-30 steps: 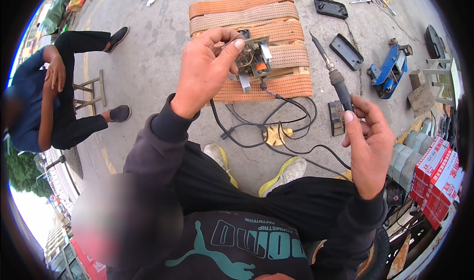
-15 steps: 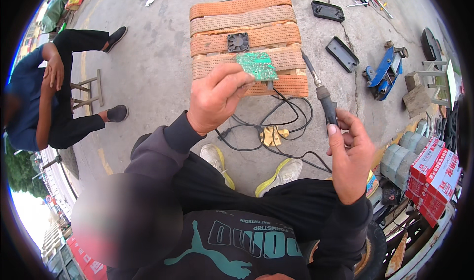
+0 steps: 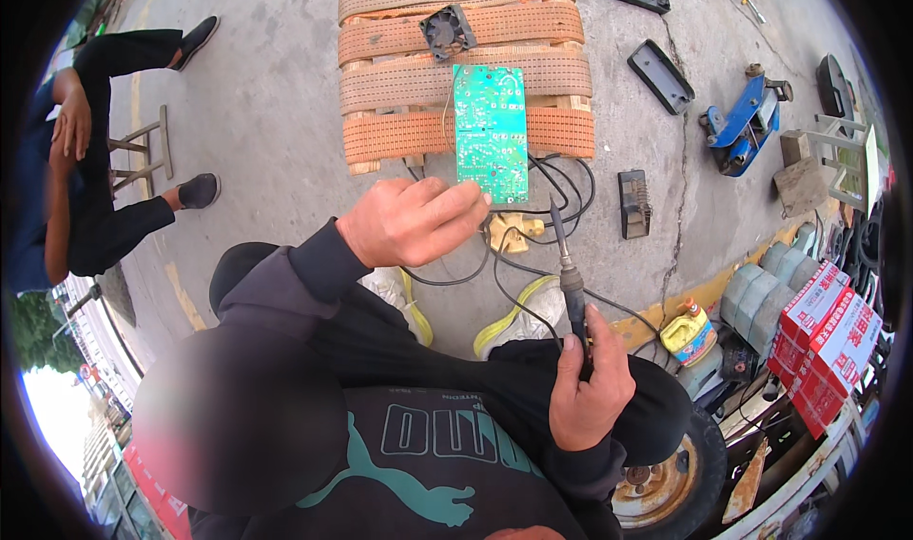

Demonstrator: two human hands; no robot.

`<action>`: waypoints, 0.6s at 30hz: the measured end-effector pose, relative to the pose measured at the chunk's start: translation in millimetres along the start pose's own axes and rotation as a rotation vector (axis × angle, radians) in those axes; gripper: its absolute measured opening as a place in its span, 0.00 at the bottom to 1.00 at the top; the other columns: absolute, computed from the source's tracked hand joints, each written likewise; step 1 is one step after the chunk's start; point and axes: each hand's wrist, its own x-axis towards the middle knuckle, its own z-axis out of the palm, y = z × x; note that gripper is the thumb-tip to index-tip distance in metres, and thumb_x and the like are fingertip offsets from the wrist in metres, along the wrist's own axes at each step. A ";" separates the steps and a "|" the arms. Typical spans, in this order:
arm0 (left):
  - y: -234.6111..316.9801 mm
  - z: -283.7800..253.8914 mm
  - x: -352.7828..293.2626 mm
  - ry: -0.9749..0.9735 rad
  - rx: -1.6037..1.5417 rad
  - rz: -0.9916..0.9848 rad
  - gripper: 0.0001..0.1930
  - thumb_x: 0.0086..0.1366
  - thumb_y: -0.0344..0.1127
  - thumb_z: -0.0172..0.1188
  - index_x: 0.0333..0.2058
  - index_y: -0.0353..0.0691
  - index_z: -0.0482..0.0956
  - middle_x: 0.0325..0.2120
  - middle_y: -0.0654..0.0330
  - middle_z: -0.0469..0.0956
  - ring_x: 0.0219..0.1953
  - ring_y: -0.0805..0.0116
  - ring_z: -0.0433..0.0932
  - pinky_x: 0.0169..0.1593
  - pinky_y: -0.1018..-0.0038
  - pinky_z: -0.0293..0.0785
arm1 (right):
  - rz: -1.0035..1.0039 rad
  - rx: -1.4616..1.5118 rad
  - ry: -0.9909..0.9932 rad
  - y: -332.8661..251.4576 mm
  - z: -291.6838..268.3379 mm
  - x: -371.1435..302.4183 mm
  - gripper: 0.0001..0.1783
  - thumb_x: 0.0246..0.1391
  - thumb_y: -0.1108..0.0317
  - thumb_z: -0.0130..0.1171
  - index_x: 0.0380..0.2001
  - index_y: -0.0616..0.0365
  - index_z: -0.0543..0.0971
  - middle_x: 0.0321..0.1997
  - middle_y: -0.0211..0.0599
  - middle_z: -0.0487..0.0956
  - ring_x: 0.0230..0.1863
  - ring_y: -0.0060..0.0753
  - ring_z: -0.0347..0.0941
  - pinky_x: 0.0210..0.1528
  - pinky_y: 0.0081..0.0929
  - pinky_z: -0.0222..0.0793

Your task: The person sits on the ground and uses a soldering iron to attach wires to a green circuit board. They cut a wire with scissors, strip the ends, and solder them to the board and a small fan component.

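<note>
My left hand (image 3: 418,221) pinches the near left corner of a green circuit board (image 3: 491,136). The board's solder side faces up, and its far part is over a stool woven with orange straps (image 3: 380,137). In my right hand (image 3: 592,383) is a soldering iron (image 3: 571,278), gripped by its dark handle. Its tip points away from me, just right of the board's near end and apart from it. A small black fan (image 3: 448,33) sits tilted on the straps beyond the board, with a thin wire running down along the board's left edge.
Black cable and a yellow plug block (image 3: 514,234) lie between my shoes and the stool. To the right are a dark ridged piece (image 3: 635,204), black plastic shells (image 3: 661,77), a blue jack (image 3: 745,126), a yellow bottle (image 3: 689,333) and red boxes (image 3: 823,340). A seated person (image 3: 71,150) is at left.
The board has turned flatter toward me and come nearer. My right hand has moved left and closer with the soldering iron. The fan has shifted and tilted.
</note>
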 end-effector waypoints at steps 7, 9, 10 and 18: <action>1.2 5.7 -0.5 -0.007 0.001 0.001 0.17 0.51 0.26 0.69 0.42 0.36 0.84 0.37 0.63 0.78 0.25 0.77 0.78 0.23 0.79 0.71 | -0.031 -0.025 -0.035 2.5 14.3 -3.0 0.23 0.55 0.79 0.65 0.56 0.63 0.79 0.40 0.47 0.81 0.35 0.48 0.82 0.33 0.35 0.77; 1.2 5.3 0.6 -0.013 0.003 0.003 0.17 0.51 0.26 0.69 0.42 0.36 0.84 0.37 0.62 0.78 0.25 0.77 0.78 0.23 0.79 0.71 | -0.028 -0.039 -0.035 3.1 14.9 -4.3 0.23 0.55 0.79 0.65 0.56 0.63 0.79 0.40 0.47 0.81 0.35 0.48 0.82 0.33 0.36 0.77; 1.2 5.2 1.3 -0.017 0.000 0.005 0.17 0.51 0.26 0.69 0.42 0.36 0.84 0.37 0.62 0.78 0.25 0.77 0.78 0.23 0.79 0.71 | -0.027 -0.045 -0.035 3.2 15.3 -4.8 0.23 0.55 0.79 0.65 0.56 0.63 0.79 0.40 0.47 0.81 0.35 0.48 0.82 0.34 0.36 0.77; 2.2 7.5 0.8 -0.014 -0.022 0.009 0.17 0.51 0.26 0.68 0.43 0.35 0.84 0.37 0.59 0.80 0.28 0.73 0.81 0.24 0.79 0.73 | -0.018 -0.056 -0.043 3.0 16.4 -5.7 0.23 0.55 0.79 0.65 0.55 0.63 0.80 0.40 0.47 0.81 0.34 0.47 0.82 0.33 0.36 0.78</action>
